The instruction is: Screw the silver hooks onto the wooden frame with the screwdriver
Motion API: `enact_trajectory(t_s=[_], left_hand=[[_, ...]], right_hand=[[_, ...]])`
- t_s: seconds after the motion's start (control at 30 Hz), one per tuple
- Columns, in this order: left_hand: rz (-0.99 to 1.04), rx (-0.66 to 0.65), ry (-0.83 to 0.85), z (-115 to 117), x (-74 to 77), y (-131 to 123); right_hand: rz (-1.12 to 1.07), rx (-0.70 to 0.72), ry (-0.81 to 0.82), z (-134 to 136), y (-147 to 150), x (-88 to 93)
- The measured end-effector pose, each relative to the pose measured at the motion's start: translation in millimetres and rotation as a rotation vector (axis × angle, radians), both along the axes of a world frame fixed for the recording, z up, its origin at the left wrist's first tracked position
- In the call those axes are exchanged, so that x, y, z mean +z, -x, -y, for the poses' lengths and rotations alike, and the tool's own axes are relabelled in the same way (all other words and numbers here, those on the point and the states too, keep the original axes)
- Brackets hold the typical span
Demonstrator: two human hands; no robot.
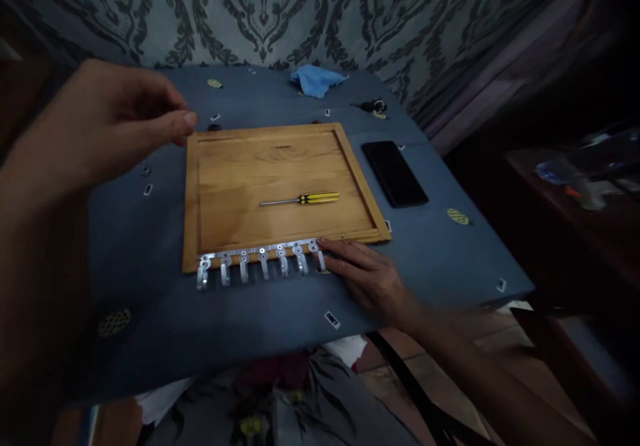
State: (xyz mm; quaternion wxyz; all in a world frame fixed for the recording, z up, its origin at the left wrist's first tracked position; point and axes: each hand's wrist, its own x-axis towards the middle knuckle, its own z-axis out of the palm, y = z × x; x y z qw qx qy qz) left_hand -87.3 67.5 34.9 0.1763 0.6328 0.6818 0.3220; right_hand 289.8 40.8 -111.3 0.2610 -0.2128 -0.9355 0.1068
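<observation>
blue-covered table (450,266): wooden board (270,173), black phone (395,174) beside it; light-blue cloth (317,81), small dark object (373,105) farther back.

The left forearm (30,186) is cut off by the left edge, the clutter (585,176) at far right is blurred, and a dark item (214,127) beyond the wooden board (240,173) is too small to identify.

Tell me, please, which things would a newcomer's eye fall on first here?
First, the wooden board on the blue table, with a yellow-and-black screwdriver on it. Next, the silver hook rail along the board's near edge, the right hand at its right end. The left hand looms large at picture left.
</observation>
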Motion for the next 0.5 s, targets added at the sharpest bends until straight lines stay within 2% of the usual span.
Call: enact_trajectory(t_s=[0.1,0.33,0.5], left_hand=[[0.007,-0.074,-0.037,-14,-2.4,12],[0.092,-0.075,0.029,-35,-22.9,59],[0.045,-0.112,-0.02,-42,-35.2,83]], right_hand=[[0.033,-0.013,-0.011,0,-1,0.0],[0.042,-0.03,-0.058,0,-4,5.5],[0.092,-0.095,0.01,-3,-14,-10.2]])
